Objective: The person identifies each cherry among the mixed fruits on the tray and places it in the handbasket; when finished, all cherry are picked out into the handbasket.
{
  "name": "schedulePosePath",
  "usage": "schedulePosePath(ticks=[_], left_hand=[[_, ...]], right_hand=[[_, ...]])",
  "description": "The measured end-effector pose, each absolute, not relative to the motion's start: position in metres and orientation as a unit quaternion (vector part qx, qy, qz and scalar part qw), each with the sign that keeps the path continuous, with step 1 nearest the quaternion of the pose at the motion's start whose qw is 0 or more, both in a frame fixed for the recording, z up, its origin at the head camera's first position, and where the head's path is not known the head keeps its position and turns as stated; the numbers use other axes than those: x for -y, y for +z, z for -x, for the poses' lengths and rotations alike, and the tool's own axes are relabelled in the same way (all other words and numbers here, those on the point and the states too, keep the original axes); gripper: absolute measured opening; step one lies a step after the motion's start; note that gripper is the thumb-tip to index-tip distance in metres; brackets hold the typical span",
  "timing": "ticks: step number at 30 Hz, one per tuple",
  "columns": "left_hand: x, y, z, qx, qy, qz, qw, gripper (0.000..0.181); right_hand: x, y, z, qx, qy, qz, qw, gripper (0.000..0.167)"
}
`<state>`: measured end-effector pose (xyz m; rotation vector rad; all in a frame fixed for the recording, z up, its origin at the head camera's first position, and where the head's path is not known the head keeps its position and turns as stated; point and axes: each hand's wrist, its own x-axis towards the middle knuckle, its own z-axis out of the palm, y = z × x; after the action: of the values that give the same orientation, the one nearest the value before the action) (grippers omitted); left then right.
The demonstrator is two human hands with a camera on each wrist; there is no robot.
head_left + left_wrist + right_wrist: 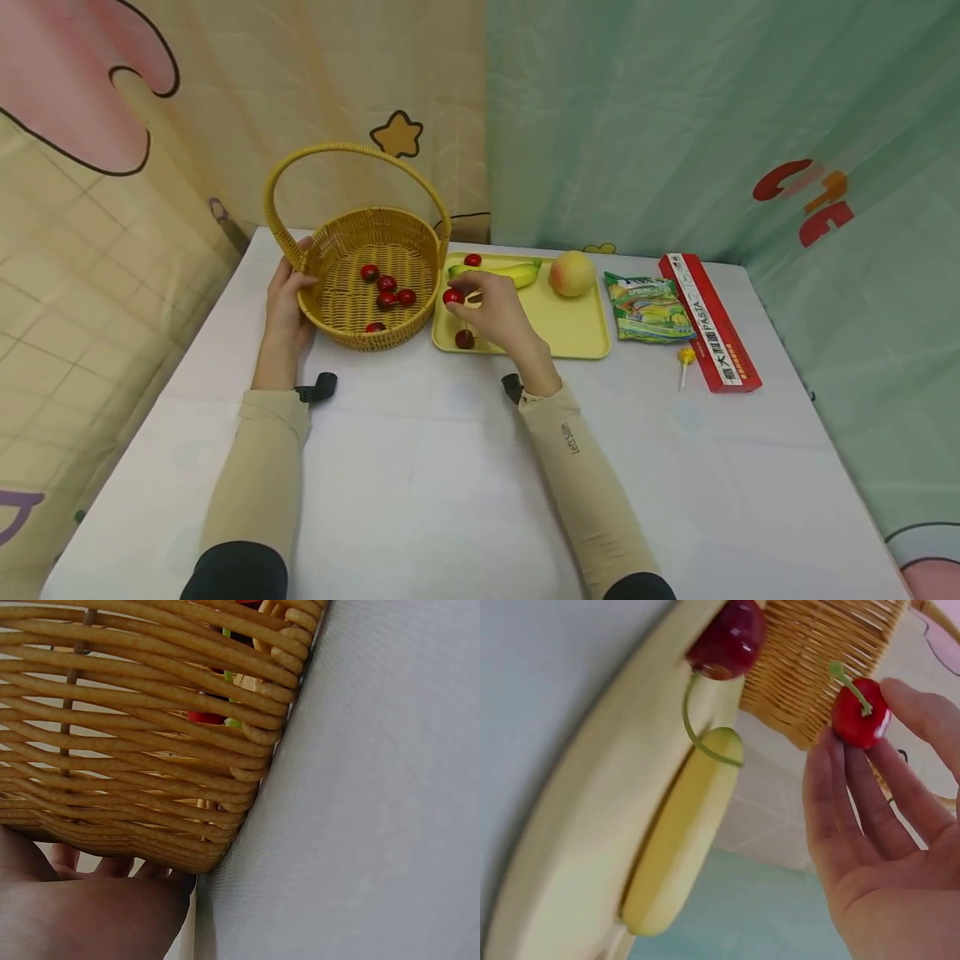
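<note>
A woven wicker basket (pixel 341 329) with a tall arched handle stands at the table's back left, several red cherries (pixel 386 300) inside. My left hand (pixel 287 304) holds its left side near the handle's foot; in the left wrist view the fingers pass partly out of sight behind the weave (pixel 135 750). Between thumb and fingertips, my right hand (pixel 495 312) pinches a red cherry (pixel 861 712) with a green stem, above the left part of a yellow tray (pixel 577 342). On that tray lie a dark cherry (pixel 464 339), another red cherry (pixel 472 260), a banana (pixel 521 273) and a peach (pixel 572 274).
Right of the tray lie a green snack packet (pixel 649 310), a yellow lollipop (pixel 686 356) and a long red pasta box (pixel 708 321). A white cloth covers the table (pixel 420 475). Printed curtains (pixel 637 125) hang close behind it.
</note>
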<state>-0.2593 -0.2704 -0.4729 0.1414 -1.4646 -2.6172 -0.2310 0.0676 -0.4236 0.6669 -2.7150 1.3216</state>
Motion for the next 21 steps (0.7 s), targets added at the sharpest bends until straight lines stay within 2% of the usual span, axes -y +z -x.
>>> schedulePosePath(ticks=[3,7,15,21], left_hand=[[0.27,-0.473,0.26,0.49,-0.868,-0.048,0.069,0.064],[0.271,-0.473,0.259,0.491,-0.867,-0.05,0.069,0.064],[0.269,-0.472,0.259,0.498,-0.863,-0.052,0.072,0.064],[0.265,-0.473,0.261,0.506,-0.853,-0.069,0.11,0.063]], right_hand=[[-0.066,-0.415,0.236,0.863,0.448,-0.227,0.061,0.03],[-0.059,-0.402,0.244,0.849,0.461,-0.245,0.082,0.028],[-0.038,-0.384,0.25,0.851,0.448,-0.262,0.077,0.026],[-0.023,-0.381,0.251,0.854,0.434,-0.272,0.089,0.028]])
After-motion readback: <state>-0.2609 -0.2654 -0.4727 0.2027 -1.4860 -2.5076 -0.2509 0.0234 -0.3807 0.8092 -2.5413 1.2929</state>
